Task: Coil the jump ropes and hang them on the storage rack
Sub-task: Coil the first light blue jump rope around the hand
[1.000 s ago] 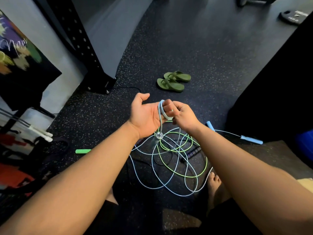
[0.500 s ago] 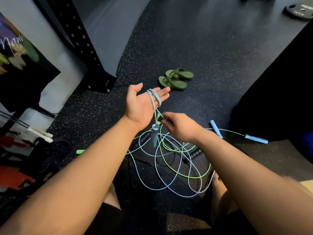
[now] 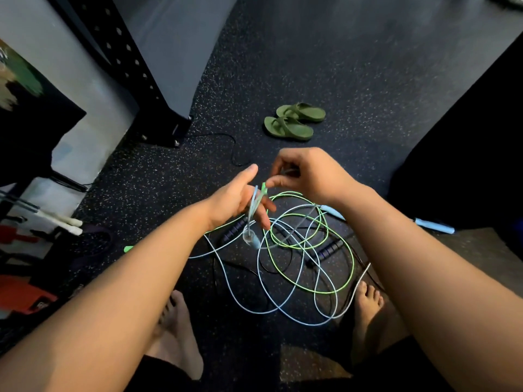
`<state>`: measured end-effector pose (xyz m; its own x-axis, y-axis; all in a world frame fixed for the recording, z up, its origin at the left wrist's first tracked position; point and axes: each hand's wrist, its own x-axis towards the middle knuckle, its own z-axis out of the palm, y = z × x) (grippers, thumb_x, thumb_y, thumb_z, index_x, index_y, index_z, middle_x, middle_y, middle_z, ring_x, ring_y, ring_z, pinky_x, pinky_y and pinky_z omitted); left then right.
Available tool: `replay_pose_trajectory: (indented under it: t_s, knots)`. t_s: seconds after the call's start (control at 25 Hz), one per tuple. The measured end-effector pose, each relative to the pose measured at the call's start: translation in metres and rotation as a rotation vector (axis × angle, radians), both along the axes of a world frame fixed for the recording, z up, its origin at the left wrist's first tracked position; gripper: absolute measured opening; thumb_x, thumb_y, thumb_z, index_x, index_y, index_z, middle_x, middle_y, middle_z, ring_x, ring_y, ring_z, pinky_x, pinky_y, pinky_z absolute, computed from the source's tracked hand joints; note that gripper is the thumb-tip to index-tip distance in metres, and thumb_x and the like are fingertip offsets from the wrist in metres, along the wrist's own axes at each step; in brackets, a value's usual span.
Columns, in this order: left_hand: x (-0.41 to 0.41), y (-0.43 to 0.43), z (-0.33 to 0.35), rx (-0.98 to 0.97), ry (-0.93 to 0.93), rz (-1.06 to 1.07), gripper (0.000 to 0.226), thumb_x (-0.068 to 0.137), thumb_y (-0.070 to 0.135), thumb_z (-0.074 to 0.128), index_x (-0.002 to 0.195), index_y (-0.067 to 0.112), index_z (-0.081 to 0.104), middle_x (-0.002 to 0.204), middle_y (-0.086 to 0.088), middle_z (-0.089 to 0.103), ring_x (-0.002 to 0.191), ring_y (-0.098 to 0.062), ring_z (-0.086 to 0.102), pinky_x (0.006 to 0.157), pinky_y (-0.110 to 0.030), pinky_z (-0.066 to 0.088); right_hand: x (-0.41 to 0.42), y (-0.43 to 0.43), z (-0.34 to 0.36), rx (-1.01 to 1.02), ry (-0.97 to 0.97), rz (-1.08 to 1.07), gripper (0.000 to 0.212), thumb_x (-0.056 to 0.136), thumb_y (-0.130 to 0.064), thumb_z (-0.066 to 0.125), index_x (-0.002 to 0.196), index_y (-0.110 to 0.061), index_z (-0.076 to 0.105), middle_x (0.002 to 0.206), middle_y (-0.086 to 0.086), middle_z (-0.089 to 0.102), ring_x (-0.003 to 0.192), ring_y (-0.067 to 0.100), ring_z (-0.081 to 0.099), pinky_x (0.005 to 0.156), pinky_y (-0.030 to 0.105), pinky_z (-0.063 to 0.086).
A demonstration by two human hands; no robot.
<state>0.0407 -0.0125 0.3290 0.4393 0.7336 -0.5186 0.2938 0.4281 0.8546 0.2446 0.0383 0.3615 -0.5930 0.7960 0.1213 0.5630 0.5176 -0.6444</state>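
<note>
A tangle of jump ropes lies on the dark floor between my bare feet: a pale blue rope point(image 3: 264, 302), a bright green rope point(image 3: 351, 267) and a black rope with black handles point(image 3: 328, 250). My left hand point(image 3: 235, 200) is held above the pile with loops of the pale blue rope hung over its fingers. Just right of it, my right hand point(image 3: 308, 172) pinches the same rope and lifts it. Two pale blue handles point(image 3: 434, 225) lie on the floor to the right, and a green handle point(image 3: 128, 248) shows at the left.
A pair of green sandals point(image 3: 293, 123) sits on the floor ahead. A black perforated rack upright point(image 3: 135, 72) stands at the left by the wall. Equipment with white handles point(image 3: 68, 224) is at the far left. A dark block point(image 3: 467, 154) rises at the right.
My right hand has moved up from below the left palm to beside its fingertips, carrying the blue rope. The left hand has tilted and lowered a little.
</note>
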Motion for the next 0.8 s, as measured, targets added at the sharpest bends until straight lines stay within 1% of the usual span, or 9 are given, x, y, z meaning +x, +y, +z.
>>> replay_pose_trajectory:
  t_s: [0.08,0.16,0.28,0.36,0.44,0.56,0.68,0.72,0.8]
  knots:
    - [0.010,0.002,0.015,-0.042,-0.089,0.013,0.096,0.095,0.070,0.005,0.091,-0.004,0.066,0.063,-0.016,0.070,0.078,-0.032,0.070,0.088,-0.038,0.044,0.010,0.005,-0.002,0.006,0.074,-0.078,0.023,0.084,-0.042,0.077,0.084,-0.024,0.064,0.062,-0.016,0.054,0.059,-0.001,0.051,0.057,0.016,0.037]
    - [0.019,0.004,0.030,-0.088,-0.196,0.098,0.086,0.099,0.067,0.006,0.081,0.002,0.060,0.052,-0.012,0.061,0.069,-0.034,0.067,0.080,-0.036,0.051,0.017,0.005,-0.005,-0.012,0.055,-0.154,0.019,0.089,-0.044,0.071,0.086,-0.026,0.063,0.063,-0.017,0.053,0.059,-0.003,0.050,0.057,0.016,0.035]
    - [0.035,0.003,0.046,-0.109,-0.342,0.269,0.077,0.099,0.066,0.012,0.079,0.005,0.055,0.049,-0.006,0.051,0.065,-0.033,0.065,0.078,-0.037,0.052,0.022,-0.001,-0.014,-0.070,0.005,-0.221,0.026,0.098,-0.043,0.058,0.088,-0.019,0.063,0.061,-0.007,0.052,0.058,0.005,0.048,0.058,0.028,0.038]
    - [0.041,-0.003,0.056,-0.138,-0.496,0.416,0.076,0.098,0.068,0.020,0.081,0.004,0.058,0.054,-0.007,0.055,0.067,-0.034,0.066,0.081,-0.038,0.050,0.022,-0.008,-0.018,-0.118,0.028,-0.239,0.029,0.103,-0.038,0.050,0.085,-0.016,0.059,0.062,-0.005,0.051,0.060,0.008,0.047,0.063,0.035,0.039]
    - [0.043,-0.010,0.066,-0.159,-0.671,0.552,0.077,0.096,0.069,0.028,0.091,0.000,0.063,0.066,-0.011,0.064,0.080,-0.037,0.069,0.089,-0.039,0.051,0.021,-0.018,-0.024,-0.201,0.071,-0.215,0.031,0.106,-0.036,0.044,0.087,-0.015,0.056,0.060,-0.008,0.052,0.058,0.005,0.048,0.064,0.035,0.040]
    - [0.036,-0.019,0.078,-0.148,-0.861,0.636,0.084,0.095,0.069,0.032,0.121,-0.006,0.058,0.102,-0.020,0.073,0.109,-0.042,0.068,0.104,-0.041,0.050,0.012,-0.031,-0.035,-0.332,0.022,-0.131,0.031,0.107,-0.035,0.041,0.084,-0.019,0.055,0.059,-0.008,0.051,0.054,0.002,0.050,0.065,0.032,0.040]
    - [0.021,-0.027,0.076,-0.099,-0.973,0.697,0.094,0.095,0.068,0.034,0.142,-0.013,0.042,0.132,-0.029,0.063,0.131,-0.045,0.056,0.116,-0.045,0.040,-0.007,-0.038,-0.028,-0.396,-0.050,-0.023,0.031,0.107,-0.031,0.041,0.080,-0.023,0.052,0.062,-0.006,0.052,0.055,0.006,0.048,0.065,0.037,0.044]
    - [0.017,-0.027,0.072,-0.080,-0.980,0.721,0.096,0.094,0.068,0.034,0.145,-0.014,0.037,0.137,-0.030,0.059,0.134,-0.045,0.053,0.118,-0.045,0.037,-0.013,-0.038,-0.023,-0.396,-0.091,0.013,0.032,0.107,-0.031,0.041,0.078,-0.025,0.052,0.063,-0.008,0.052,0.057,0.006,0.048,0.066,0.036,0.043]
    - [0.008,-0.023,0.065,-0.049,-0.965,0.757,0.097,0.093,0.067,0.035,0.149,-0.012,0.031,0.141,-0.031,0.056,0.138,-0.044,0.049,0.120,-0.046,0.032,-0.024,-0.037,-0.012,-0.303,-0.205,0.099,0.035,0.107,-0.029,0.041,0.073,-0.028,0.050,0.068,-0.011,0.053,0.065,0.009,0.051,0.070,0.030,0.038]
